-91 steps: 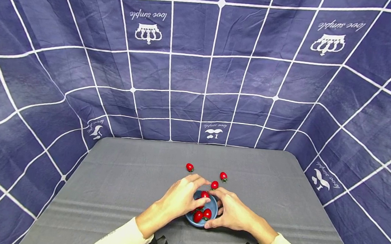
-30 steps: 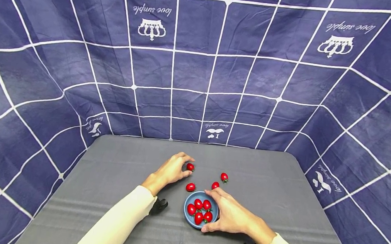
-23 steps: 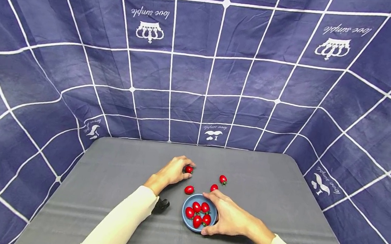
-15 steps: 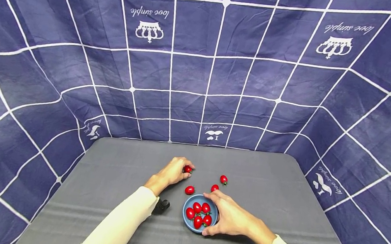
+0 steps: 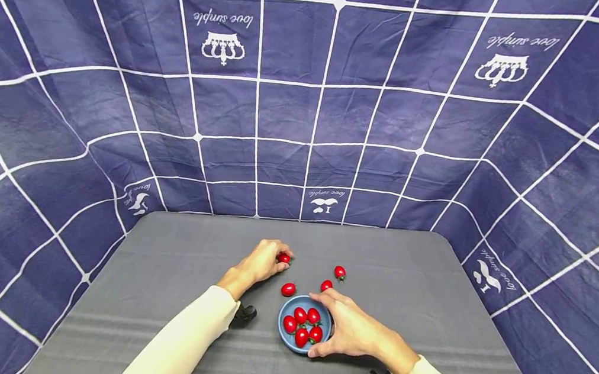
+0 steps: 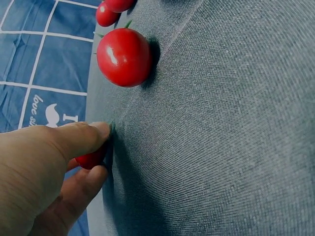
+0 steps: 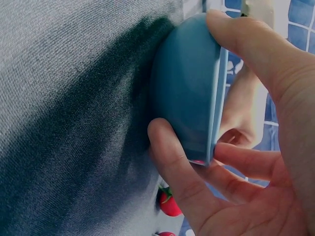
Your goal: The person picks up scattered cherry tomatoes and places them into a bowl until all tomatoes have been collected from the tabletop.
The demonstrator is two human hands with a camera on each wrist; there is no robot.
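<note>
My left hand (image 5: 261, 261) pinches a red cherry tomato (image 5: 284, 258) on the table between thumb and fingers; in the left wrist view the fingers partly cover this tomato (image 6: 91, 158). My right hand (image 5: 355, 330) grips the right side of a small blue bowl (image 5: 298, 301), thumb at the near rim and fingers at the far rim. In the right wrist view, fingers spread along the wall of the bowl (image 7: 187, 88). Several cherry tomatoes (image 5: 301, 337) lie inside it. One loose cherry tomato (image 5: 288, 289) sits just beyond the bowl, between the hands.
Two more cherry tomatoes, one near the right fingertips (image 5: 326, 286) and another farther back (image 5: 340, 272), lie on the grey-covered table (image 5: 192, 249). A blue cloth (image 5: 290, 115) with white grid lines hangs behind and at both sides.
My left hand has left the bowl, reached to the far tomato and closed its fingers on it. A tomato now lies beyond the bowl's rim. My right hand still holds the bowl.
</note>
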